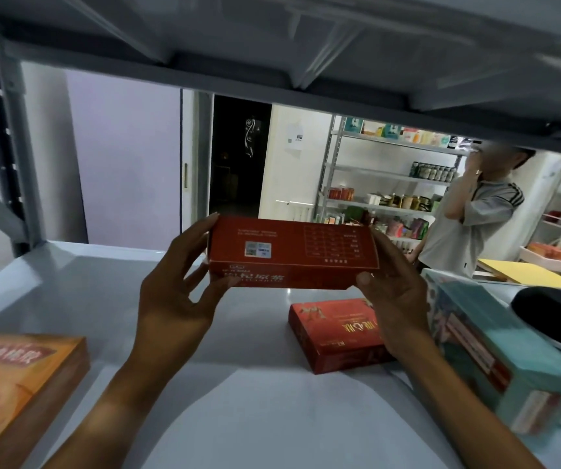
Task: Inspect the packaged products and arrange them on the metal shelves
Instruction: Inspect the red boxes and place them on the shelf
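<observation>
Both hands, left (174,299) and right (395,302), are gripping a red box (292,253) by its ends at mid-frame, above the shelf (255,333) and a second red box (336,333).

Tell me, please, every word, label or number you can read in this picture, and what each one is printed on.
Held red box, front edge: large characters, partly covered, reading roughly "杞原浆"; not sure.
Same box, top: code sticker, small print and table, too small to read.
Smaller red box on the shelf: gold characters, upside down, blurred.
Orange box: large characters, blurred.
Teal box: label unreadable.
Background products: too small.
</observation>
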